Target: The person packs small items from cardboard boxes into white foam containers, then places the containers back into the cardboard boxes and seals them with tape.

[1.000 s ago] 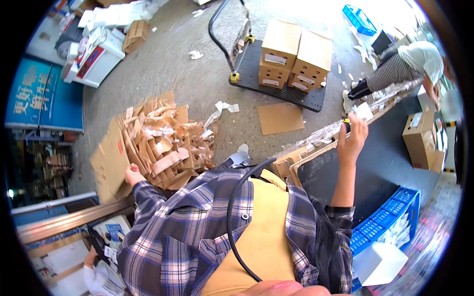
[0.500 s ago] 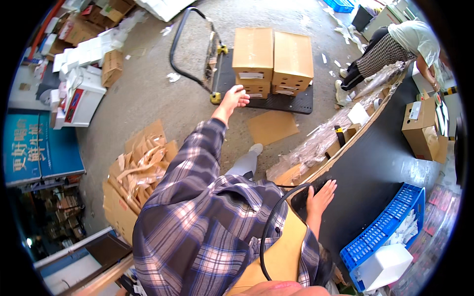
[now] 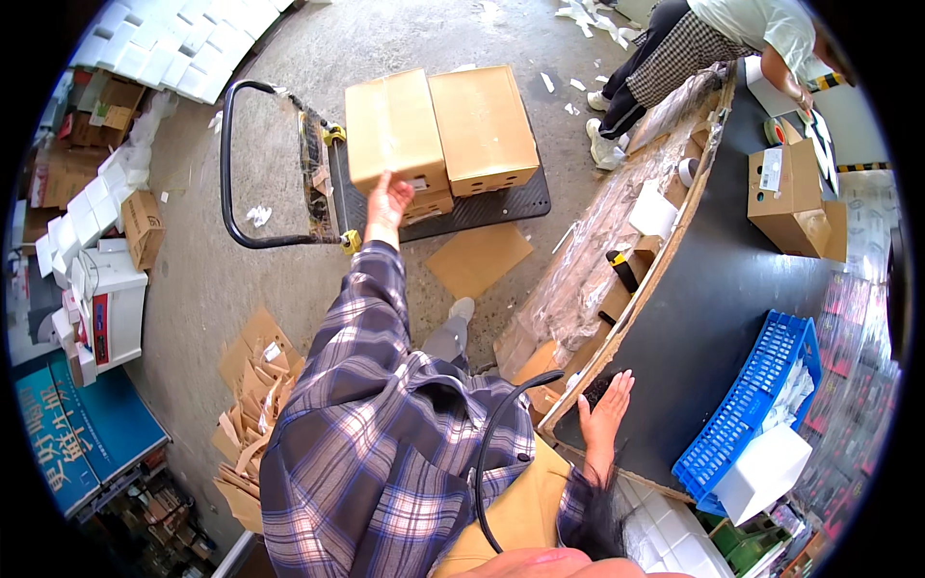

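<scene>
My left hand (image 3: 388,200) reaches ahead to the near side of a brown cardboard box (image 3: 397,125). Its fingers are stretched out and overlap the box's lower front edge; whether they touch it I cannot tell. A second brown box (image 3: 484,123) stands right beside the first. Both sit atop other cartons, mostly hidden, on a black platform trolley (image 3: 501,204) with a curved black handle (image 3: 227,164). My right hand (image 3: 607,416) rests with fingers extended on the near corner of a black-topped table (image 3: 689,328), holding nothing.
A flat cardboard piece (image 3: 479,258) lies before the trolley. Cardboard scraps (image 3: 258,409) are heaped at left. On the table are a blue crate (image 3: 747,405), a white foam box (image 3: 766,472) and an open carton (image 3: 795,207). A person (image 3: 674,48) bends over the table's far end.
The view has shifted, so the trolley appears farther left and the table nearer the middle. My left hand has come up against the left box's front in view. My right hand stays on the table.
</scene>
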A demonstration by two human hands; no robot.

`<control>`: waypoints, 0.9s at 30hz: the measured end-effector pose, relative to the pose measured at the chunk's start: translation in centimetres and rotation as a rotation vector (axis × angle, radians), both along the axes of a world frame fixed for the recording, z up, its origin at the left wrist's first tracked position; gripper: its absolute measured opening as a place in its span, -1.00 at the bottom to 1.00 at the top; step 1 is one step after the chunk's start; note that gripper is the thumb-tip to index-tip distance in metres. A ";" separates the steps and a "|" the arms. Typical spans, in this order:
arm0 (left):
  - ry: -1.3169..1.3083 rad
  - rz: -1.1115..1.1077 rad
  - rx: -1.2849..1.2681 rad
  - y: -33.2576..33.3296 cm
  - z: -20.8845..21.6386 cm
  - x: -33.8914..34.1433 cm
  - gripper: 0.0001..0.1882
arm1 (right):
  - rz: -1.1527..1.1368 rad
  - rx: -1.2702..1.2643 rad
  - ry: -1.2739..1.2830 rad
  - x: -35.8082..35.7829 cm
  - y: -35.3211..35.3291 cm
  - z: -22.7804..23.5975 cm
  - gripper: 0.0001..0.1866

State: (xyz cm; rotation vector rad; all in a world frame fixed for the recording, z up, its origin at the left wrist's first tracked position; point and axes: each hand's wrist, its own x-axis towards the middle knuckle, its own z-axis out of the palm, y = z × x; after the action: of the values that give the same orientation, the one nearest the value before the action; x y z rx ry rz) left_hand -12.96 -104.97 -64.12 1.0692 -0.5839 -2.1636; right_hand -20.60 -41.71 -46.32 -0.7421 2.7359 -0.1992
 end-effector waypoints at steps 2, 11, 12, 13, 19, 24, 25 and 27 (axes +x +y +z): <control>0.062 -0.014 -0.265 -2.8 7.3 -1.3 -0.72 | -0.028 -0.019 -0.020 1.0 0.5 0.2 0.03; -0.329 -0.873 -0.793 8.0 35.5 -0.4 -0.76 | -0.246 -0.690 -0.110 -1.3 -6.0 1.6 -0.59; -0.304 -0.972 -0.820 10.0 36.3 -0.1 -0.79 | -0.266 -0.757 -0.134 -1.2 -6.5 1.0 -0.61; -0.280 -1.007 -0.808 12.8 38.3 -0.3 -0.80 | -0.320 -0.856 -0.172 -1.5 -6.8 -0.2 -0.62; 0.371 -1.231 -0.694 21.7 43.6 -4.0 -0.58 | -0.840 -1.602 -0.653 -7.4 1.8 0.4 -0.44; 0.446 -0.946 -0.298 28.9 41.8 -11.8 -0.33 | -0.515 -2.236 -0.550 -6.4 10.3 10.3 -0.29; 0.472 -0.990 -0.207 32.2 40.8 -11.9 -0.33 | -0.452 -2.294 -0.556 -4.8 11.5 12.7 -0.28; 0.426 -1.126 -0.217 38.8 36.1 -11.9 -0.31 | -0.494 -2.353 -0.468 -2.1 12.5 16.2 -0.29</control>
State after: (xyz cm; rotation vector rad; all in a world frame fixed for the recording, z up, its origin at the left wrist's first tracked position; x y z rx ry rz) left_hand -24.87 -66.13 -28.03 0.0605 -1.3849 -3.0077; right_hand -22.70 -29.25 -30.17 -0.0936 0.9017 -3.0597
